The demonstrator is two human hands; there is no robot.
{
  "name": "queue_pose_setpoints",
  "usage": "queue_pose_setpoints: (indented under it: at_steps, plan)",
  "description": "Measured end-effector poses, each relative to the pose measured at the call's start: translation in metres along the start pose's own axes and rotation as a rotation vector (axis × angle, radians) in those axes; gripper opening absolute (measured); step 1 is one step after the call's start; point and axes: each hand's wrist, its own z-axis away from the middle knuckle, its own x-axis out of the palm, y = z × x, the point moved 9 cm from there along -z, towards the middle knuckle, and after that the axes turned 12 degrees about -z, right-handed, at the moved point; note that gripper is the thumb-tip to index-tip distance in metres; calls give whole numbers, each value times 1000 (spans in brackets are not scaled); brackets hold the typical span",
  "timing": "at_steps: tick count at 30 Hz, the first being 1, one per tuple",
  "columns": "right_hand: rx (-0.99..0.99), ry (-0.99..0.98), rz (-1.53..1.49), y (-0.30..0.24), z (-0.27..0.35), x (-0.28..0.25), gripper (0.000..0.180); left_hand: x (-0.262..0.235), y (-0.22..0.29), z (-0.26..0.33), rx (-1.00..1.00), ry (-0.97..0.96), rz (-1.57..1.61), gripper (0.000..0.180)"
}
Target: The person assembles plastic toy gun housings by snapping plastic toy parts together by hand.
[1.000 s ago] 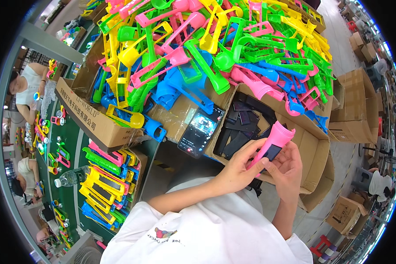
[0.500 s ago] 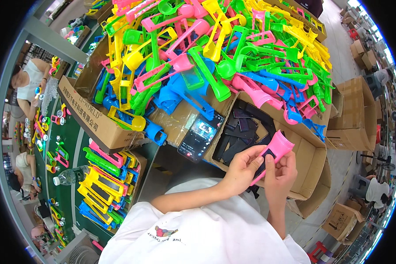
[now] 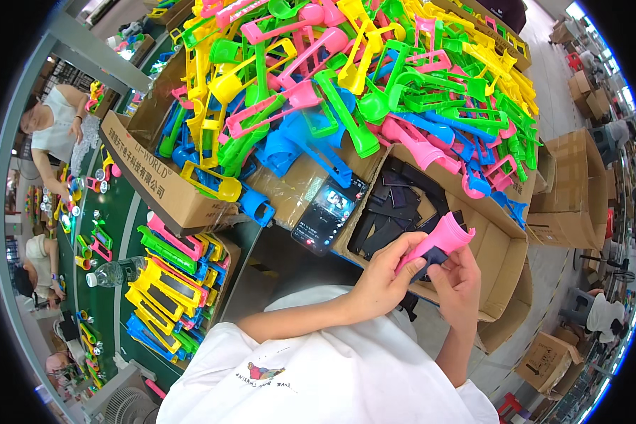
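Above the near edge of an open carton, my left hand (image 3: 383,278) is closed round the narrow end of a pink plastic housing (image 3: 444,236) with a flared round mouth. My right hand (image 3: 461,284) is closed at the housing's near side, its thumb against a small dark flat panel (image 3: 431,262). That panel sits tilted at the housing's opening, partly hidden by fingers. More dark flat panels (image 3: 389,205) lie loose in the carton (image 3: 489,265), just beyond my hands.
A big heap of pink, green, yellow and blue plastic housings (image 3: 374,106) fills a box at the far side. A phone (image 3: 328,214) lies left of the carton. Fitted housings (image 3: 166,293) stand in a box at left, beside a bottle (image 3: 114,273). Other people work further left.
The dark panel now tilts out at the pink housing, where it lay flatter before. My right thumb has shifted lower, and the pink housing has turned slightly. The view has shifted a little.
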Motion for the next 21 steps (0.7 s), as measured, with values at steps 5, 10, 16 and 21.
queue_pose_setpoints:
  at_steps: [5, 10, 16, 21]
  plan:
    - [5, -2, -93, 0, 7, 7, 35, 15, -7, 3, -101, -113, 429, 31]
    - [-22, 94, 179, 4, 11, 10, 25, 11, -17, 8, -101, -24, 340, 32]
    - [-150, 145, 478, -11, 16, 32, 23, -8, -6, 18, 48, 226, 45, 34]
    - [-33, 63, 209, 7, 6, 13, 31, -12, 17, 14, 44, 115, -152, 40]
